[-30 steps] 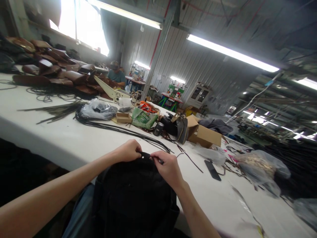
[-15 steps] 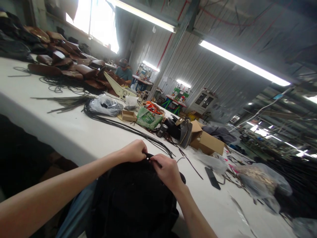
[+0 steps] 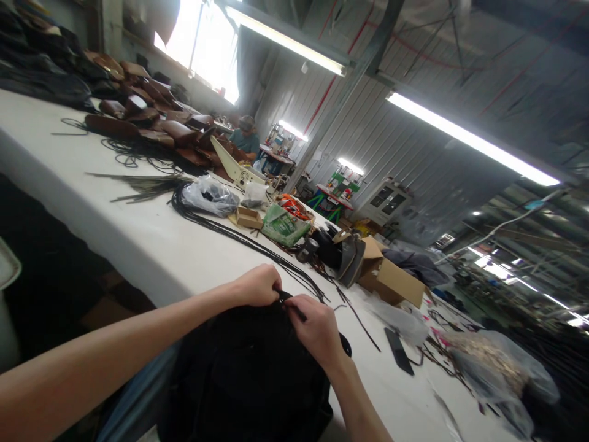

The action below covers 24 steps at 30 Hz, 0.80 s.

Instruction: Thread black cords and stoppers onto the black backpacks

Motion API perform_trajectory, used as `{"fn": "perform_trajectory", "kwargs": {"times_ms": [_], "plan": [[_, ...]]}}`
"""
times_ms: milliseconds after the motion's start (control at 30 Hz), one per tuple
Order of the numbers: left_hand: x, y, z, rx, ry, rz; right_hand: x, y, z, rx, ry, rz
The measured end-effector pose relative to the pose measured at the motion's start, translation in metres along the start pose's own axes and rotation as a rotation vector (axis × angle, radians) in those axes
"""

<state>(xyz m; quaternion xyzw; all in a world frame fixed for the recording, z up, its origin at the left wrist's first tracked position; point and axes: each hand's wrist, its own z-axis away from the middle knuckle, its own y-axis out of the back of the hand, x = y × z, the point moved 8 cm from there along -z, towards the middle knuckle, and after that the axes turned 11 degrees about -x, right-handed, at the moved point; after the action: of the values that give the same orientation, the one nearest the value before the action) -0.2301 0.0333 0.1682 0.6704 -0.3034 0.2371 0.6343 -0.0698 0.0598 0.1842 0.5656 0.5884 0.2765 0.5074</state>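
A black fabric bag (image 3: 257, 368) stands upright in front of me, partly over my lap, against the white table's edge. At its top, my left hand (image 3: 258, 285) is closed, thumb and fingers pinching a black strap (image 3: 284, 296). Just to the right, my right hand (image 3: 315, 319) grips the same strap with its fingertips, the two hands almost touching. A tiny light spot shows on the strap between them; I cannot tell whether it is a hole or a fitting. The bag's dark details are hard to make out.
Black cords (image 3: 248, 242) lie across the white table (image 3: 133, 227). Beyond are a green bag (image 3: 285, 225), an open cardboard box (image 3: 396, 282) and brown leather bags (image 3: 179, 130). A phone (image 3: 399, 351) and a plastic bag (image 3: 492, 362) lie to the right. A person (image 3: 246, 138) sits at the back.
The view has shifted, so the surroundings appear slightly farther right. Both hands keep their hold at the top of the black bag, and the pale spot between them looks smaller.
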Motion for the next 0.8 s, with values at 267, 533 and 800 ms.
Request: {"fn": "perform_trajectory", "kwargs": {"times_ms": [267, 533, 800], "plan": [[0.002, -0.004, 0.001, -0.018, -0.03, -0.007, 0.002, -0.002, -0.009, 0.031, -0.018, 0.021], [0.001, -0.01, 0.008, -0.074, -0.057, 0.037, 0.02, -0.014, -0.022, -0.072, -0.18, -0.303], [0.009, -0.012, 0.016, -0.153, -0.088, 0.067, 0.027, -0.022, -0.026, -0.316, -0.224, -0.58]]}}
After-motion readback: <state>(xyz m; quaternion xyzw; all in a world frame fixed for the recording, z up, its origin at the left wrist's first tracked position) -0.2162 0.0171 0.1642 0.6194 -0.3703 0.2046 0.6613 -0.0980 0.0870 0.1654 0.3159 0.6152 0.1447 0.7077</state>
